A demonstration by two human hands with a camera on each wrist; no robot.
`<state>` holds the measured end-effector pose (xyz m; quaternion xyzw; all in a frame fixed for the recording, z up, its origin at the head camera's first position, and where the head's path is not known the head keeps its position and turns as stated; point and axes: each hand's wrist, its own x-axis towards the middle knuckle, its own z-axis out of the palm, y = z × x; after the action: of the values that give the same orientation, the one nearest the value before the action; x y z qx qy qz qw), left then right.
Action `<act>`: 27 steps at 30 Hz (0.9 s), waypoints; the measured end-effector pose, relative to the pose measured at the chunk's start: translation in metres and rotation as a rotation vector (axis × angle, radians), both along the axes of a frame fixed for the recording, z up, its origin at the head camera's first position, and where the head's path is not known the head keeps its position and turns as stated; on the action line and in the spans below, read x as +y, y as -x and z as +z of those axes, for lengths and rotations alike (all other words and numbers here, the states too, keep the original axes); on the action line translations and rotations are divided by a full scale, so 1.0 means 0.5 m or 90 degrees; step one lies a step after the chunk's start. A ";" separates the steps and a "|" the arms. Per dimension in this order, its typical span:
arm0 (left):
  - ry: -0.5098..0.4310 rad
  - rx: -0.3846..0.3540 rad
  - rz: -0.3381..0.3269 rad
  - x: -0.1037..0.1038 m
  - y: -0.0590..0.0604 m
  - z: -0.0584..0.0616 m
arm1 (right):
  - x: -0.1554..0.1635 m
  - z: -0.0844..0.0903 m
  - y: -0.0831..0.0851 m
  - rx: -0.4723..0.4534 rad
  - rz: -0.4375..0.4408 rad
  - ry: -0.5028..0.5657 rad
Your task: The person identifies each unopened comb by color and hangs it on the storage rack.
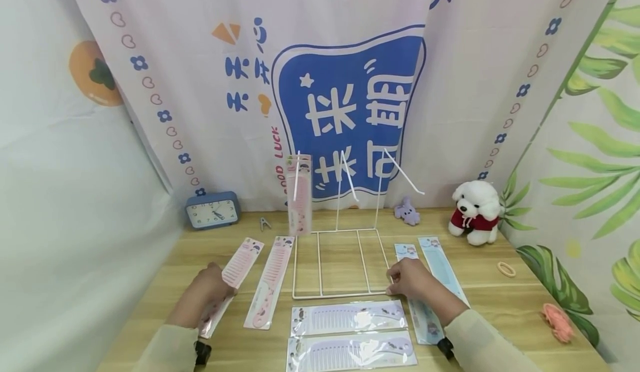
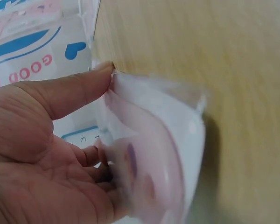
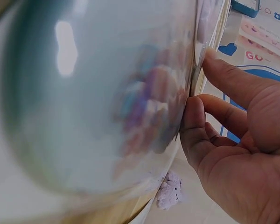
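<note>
Your left hand pinches the outer pink packaged comb, thumb pressed on the packet's edge and fingers curled under it; that comb lies on the wooden table to the left of the white wire rack. Your right hand rests at the rack's front right corner, thumb and fingers closing on the blue packaged comb lying just to the right of the rack. One pink comb packet hangs on the rack's left hook, and two lilac combs lie in front of the rack.
</note>
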<state>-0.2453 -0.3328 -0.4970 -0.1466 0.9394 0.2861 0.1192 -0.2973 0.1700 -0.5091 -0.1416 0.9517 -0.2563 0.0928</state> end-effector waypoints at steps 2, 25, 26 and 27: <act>-0.022 0.007 -0.011 -0.009 -0.004 0.000 | 0.000 -0.002 0.000 -0.004 0.003 0.001; -0.623 0.171 -0.208 -0.069 -0.032 0.046 | -0.004 0.004 0.000 -0.031 -0.036 -0.007; -0.649 0.184 -0.238 -0.058 -0.032 0.046 | -0.004 0.003 0.000 -0.032 -0.037 -0.005; -0.669 0.192 -0.266 -0.047 -0.032 0.048 | -0.004 0.003 0.000 -0.030 -0.036 -0.004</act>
<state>-0.2294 -0.3564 -0.4731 0.1628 0.6870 0.7018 0.0951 -0.2973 0.1682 -0.5078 -0.1086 0.9536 -0.2590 0.1083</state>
